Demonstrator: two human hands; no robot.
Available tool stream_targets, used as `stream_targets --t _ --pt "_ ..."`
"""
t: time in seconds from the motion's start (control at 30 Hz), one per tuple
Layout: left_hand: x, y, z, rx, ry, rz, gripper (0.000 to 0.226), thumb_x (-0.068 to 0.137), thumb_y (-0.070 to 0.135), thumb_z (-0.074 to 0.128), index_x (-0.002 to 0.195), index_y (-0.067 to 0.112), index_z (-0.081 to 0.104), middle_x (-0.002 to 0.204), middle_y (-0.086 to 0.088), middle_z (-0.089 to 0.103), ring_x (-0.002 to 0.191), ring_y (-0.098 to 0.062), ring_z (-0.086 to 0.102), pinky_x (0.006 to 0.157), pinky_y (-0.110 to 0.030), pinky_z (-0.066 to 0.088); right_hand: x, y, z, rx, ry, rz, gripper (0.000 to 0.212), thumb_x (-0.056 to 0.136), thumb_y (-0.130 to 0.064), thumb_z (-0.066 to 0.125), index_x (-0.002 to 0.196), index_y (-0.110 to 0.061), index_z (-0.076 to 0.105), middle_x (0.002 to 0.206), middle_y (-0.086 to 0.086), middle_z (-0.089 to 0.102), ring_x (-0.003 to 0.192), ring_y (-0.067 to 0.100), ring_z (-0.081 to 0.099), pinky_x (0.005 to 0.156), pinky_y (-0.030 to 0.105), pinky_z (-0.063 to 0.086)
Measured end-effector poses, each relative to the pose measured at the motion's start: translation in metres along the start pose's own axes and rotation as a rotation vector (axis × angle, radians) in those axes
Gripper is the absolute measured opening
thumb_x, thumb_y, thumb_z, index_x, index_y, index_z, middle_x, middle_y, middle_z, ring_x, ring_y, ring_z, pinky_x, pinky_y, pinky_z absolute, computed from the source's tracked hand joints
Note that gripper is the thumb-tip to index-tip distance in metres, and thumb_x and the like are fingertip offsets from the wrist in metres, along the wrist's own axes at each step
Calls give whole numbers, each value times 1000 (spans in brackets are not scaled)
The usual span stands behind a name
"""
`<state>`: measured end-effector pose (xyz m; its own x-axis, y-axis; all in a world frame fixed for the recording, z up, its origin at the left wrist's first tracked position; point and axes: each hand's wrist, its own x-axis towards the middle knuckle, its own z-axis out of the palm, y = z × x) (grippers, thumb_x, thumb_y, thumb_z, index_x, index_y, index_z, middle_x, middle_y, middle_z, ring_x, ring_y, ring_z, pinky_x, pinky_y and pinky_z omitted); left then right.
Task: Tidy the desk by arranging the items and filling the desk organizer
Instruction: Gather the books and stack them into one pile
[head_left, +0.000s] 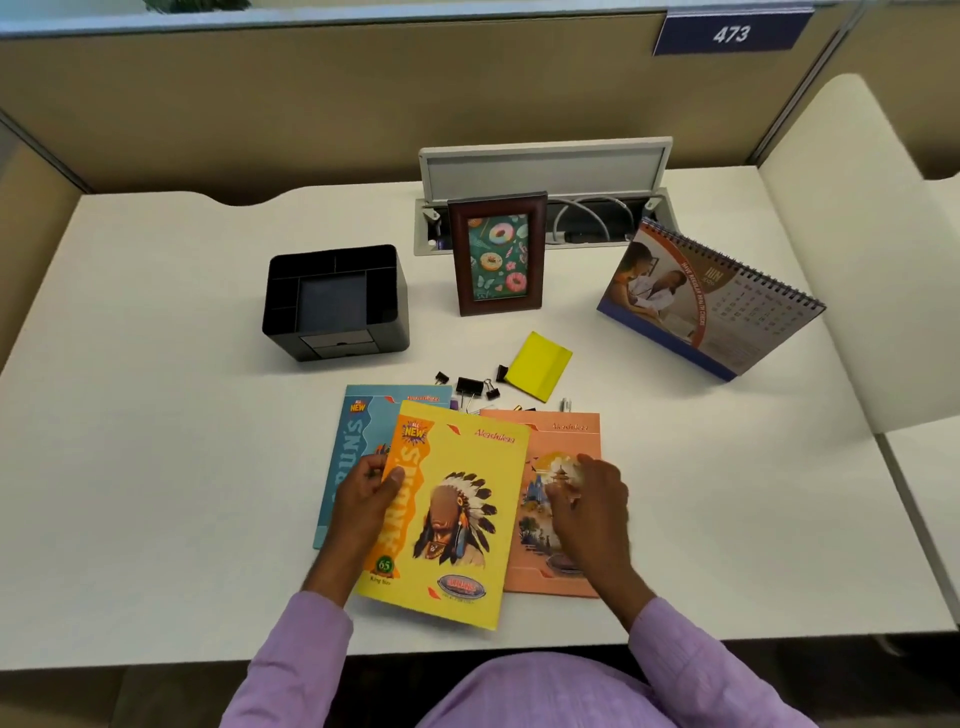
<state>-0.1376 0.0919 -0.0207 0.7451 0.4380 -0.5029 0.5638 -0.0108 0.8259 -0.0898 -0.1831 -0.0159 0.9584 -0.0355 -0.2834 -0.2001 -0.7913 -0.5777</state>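
Notebooks lie fanned at the desk's near centre: I see the left hand (363, 493) pinching the left edge of the yellow notebook (457, 514), which overlaps the blue notebook (348, 441) and the orange notebook (566, 467). The right hand (587, 504) is blurred over the orange cover; its fingers seem loosely spread, holding nothing. The black desk organizer (337, 301) stands far left, binder clips (470, 387) between.

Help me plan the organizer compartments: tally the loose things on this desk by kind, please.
Notebooks: 3 (blue, yellow, orange)
Binder clips: 4 in view ()
Yellow sticky pad: 1
Picture frame: 1
Desk calendar: 1
Small items poking out behind the notebooks: too hidden to count
Total: 10
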Motion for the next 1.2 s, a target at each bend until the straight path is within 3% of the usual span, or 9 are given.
stream_targets --t 0.17,0.37,0.5,0.57,0.73,0.83,0.93,1.1,1.2 --pt "0 8 7 -186 -13 -48 20 91 29 66 110 22 61 107 -8 72 89 -22 68 75 -38 55 8 18 -9 -135 10 185 84 79 -50 72 140 -6 35 133 17 46 121 36 45 92 46 44" --pt "-1 20 23 -348 -54 -85 30 85 28 69 111 16 61 104 -12 72 86 -23 68 69 -35 57 11 26 2 38 -47 229 63 73 -42 80 120 -13 51 115 8 60 103 28 60 82 39 50" --pt "0 18 23 -361 -50 -74 24 89 22 66 112 15 60 104 -12 71 84 -21 68 64 -31 58 16 28 -13 395 -134 226 23 92 -31 65 110 -18 60 105 0 70 90 18 67 65 24 47" --pt "0 16 20 -371 -38 -70 22 92 19 64 113 13 60 103 -11 70 82 -20 67 62 -29 58 14 35 -25 577 -168 252 15 99 -29 53 108 -22 62 105 1 72 91 17 70 70 29 54" --pt "3 10 13 -406 -3 -97 27 93 19 63 119 12 58 105 -12 69 84 -22 67 65 -33 59 14 82 -59 723 -134 351 27 100 -39 48 115 -23 63 103 5 75 91 27 73 82 50 57" --pt "3 11 14 -415 -3 -99 26 93 19 62 118 13 58 101 -10 70 80 -20 68 58 -27 59 21 109 -89 702 -7 402 25 104 -31 42 114 -21 63 101 9 74 87 31 72 78 51 58" --pt "3 13 16 -408 1 -92 25 93 20 62 117 14 59 104 -11 69 83 -21 67 60 -28 59 35 129 -113 594 114 406 26 105 -19 38 115 -15 62 102 14 71 84 26 70 70 36 56" --pt "1 20 25 -405 -14 -61 25 95 17 61 119 12 57 103 -9 68 83 -20 66 61 -27 60 63 148 -123 450 134 376 26 104 -18 37 107 -16 63 104 15 70 84 26 67 73 42 57" --pt "-2 25 30 -427 -26 -41 20 95 15 60 115 13 59 98 -7 69 74 -12 69 59 -25 59 71 140 -123 240 186 345 24 101 -17 42 117 -8 59 108 15 64 92 33 60 68 29 47"
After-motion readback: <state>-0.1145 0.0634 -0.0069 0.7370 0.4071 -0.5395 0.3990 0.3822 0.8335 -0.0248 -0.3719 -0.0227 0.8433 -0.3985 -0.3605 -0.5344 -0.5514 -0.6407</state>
